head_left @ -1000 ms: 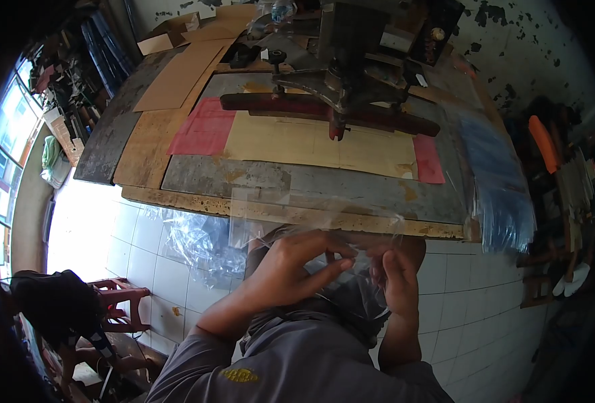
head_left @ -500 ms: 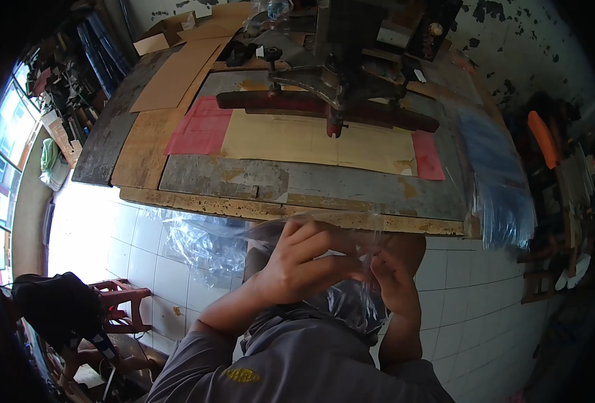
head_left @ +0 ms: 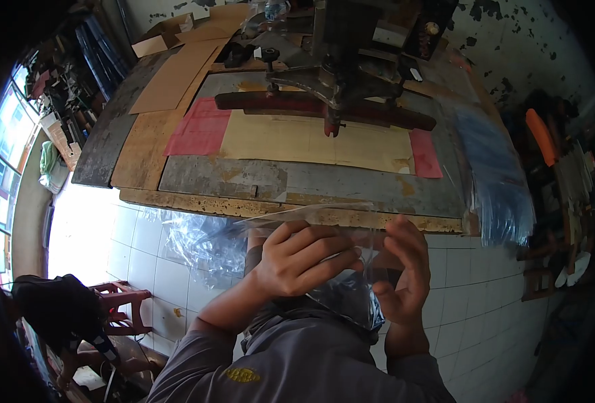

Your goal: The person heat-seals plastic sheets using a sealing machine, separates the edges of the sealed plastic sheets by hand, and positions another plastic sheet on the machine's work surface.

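Observation:
A clear, thin plastic sheet (head_left: 331, 213) spans the space between my hands, in front of the table's wooden edge. My left hand (head_left: 305, 258) has its fingers curled closed on the sheet. My right hand (head_left: 405, 272) is at the sheet's right side, fingers stretched out and thumb apart. Whether its fingertips touch the film I cannot tell. More shiny clear plastic (head_left: 348, 295) lies over my lap below the hands. Crumpled clear film (head_left: 200, 245) hangs to the left of my left hand.
On the worktable (head_left: 210, 181), a dark press bar (head_left: 324, 111) stands over a yellow sheet (head_left: 311, 140) flanked by red patches (head_left: 200, 127). Stacked clear plastic (head_left: 499, 181) drapes off the right edge. Cardboard (head_left: 176, 77) lies back left; a red stool (head_left: 126, 305) stands lower left.
My right hand has opened out from its pinch, rising slightly and moving right. My left hand stays about in place, still on the sheet. The sheet's upper edge now sits higher and straighter.

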Demonstrator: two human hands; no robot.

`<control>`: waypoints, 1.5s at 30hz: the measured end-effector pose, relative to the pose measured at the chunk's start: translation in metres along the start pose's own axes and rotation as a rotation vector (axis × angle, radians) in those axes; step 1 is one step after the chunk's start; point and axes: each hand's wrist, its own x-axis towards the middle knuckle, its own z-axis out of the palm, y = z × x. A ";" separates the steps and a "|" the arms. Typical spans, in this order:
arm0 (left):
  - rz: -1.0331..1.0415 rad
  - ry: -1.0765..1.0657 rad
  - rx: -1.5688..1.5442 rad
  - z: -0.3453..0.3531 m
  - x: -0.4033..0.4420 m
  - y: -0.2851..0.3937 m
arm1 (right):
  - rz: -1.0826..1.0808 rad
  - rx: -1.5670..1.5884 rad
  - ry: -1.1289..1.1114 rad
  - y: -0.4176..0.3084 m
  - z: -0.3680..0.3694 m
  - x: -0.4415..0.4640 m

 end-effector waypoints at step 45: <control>-0.246 -0.285 -0.145 -0.009 0.010 -0.006 | 0.179 0.182 0.045 0.009 -0.003 0.019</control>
